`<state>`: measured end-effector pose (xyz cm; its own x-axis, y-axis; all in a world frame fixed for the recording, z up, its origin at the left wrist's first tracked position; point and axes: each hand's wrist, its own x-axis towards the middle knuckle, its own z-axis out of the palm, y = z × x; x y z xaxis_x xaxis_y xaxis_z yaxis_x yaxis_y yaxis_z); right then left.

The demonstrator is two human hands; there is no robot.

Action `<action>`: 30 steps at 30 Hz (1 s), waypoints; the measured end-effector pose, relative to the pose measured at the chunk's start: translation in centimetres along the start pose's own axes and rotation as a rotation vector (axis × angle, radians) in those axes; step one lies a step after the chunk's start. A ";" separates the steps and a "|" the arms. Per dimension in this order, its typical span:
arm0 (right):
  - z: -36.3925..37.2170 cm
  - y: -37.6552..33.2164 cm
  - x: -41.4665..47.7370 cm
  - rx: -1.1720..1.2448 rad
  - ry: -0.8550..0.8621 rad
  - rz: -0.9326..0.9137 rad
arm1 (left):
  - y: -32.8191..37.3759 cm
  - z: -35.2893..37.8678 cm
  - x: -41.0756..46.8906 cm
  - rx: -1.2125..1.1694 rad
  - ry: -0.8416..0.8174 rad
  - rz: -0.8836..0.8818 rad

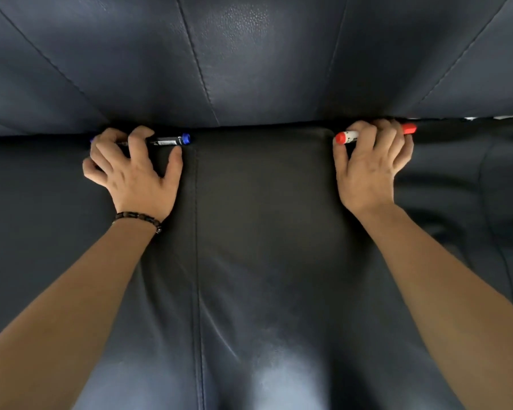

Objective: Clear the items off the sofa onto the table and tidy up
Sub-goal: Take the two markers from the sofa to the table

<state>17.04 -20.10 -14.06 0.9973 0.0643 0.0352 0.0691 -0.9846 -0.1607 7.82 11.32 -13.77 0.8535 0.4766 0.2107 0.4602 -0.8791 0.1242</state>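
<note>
Left hand (pixel 132 170): fingers curled down over a blue marker (pixel 166 140), knuckles bent, thumb splayed out wide to the side with its tip on the seat just below the marker's capped end. Index and middle fingertips are on the barrel, but it looks more like a claw pressing on it than a full wrap, so can't tell if it's actually lifted or still lying in the crease.

Right hand (pixel 367 164): fingers much more closed, wrapped over the middle of a red marker (pixel 348 137). Thumb runs up alongside, tip just under the red cap. Pretty firm hold from what I can see.

Blue marker: lying sideways right along the crease where the sofa seat (pixel 264 232) meets the backrest (pixel 249 54). Blue cap pokes out toward the centre, a bit of blue shows past the fingers on the outer side too.

Red marker: same crease, also sideways, well apart from the blue one. Red cap sticks out toward the centre, white barrel with a label next to it, red tail end showing past the little finger.

Bracelet (pixel 138 218): dark beads on the left wrist.

Sofa: dark leather, a stitched seam runs down the seat between the two hands, closer to the left one.

Far right edge: something pale peeks out at the crease, too little of it to tell what.
</note>
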 end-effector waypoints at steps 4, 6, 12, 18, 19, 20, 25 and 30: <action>-2.0 0.4 -0.6 0.047 0.063 -0.071 | 0.1 -1.6 0.0 -0.067 -0.065 0.083; -3.7 0.3 -1.8 0.051 0.078 -0.168 | 0.6 -2.8 0.2 -0.097 -0.069 0.162; -11.5 -0.3 -8.5 0.251 -0.146 -0.120 | 5.3 -11.2 -4.7 -0.506 -0.088 0.110; -26.4 0.7 -14.7 0.522 -0.406 0.275 | 8.9 -27.8 -11.6 -0.653 -0.257 -0.249; -30.0 0.9 -15.5 0.561 -0.404 0.293 | 9.5 -31.5 -12.1 -0.680 -0.265 -0.307; -33.8 1.1 -16.1 0.597 -0.394 0.296 | 10.0 -35.2 -12.3 -0.717 -0.274 -0.364; -54.1 2.6 -18.6 0.661 -0.260 0.193 | 12.0 -54.4 -12.2 -0.925 -0.216 -0.412; -69.4 4.1 -23.7 0.745 0.026 0.018 | 13.0 -69.6 -14.6 -1.073 -0.037 -0.224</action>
<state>-8.03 -36.92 52.88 0.9982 0.0364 0.0486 0.0607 -0.6137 -0.7872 -15.73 -6.42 52.29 0.7918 0.6086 0.0512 0.1688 -0.2986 0.9393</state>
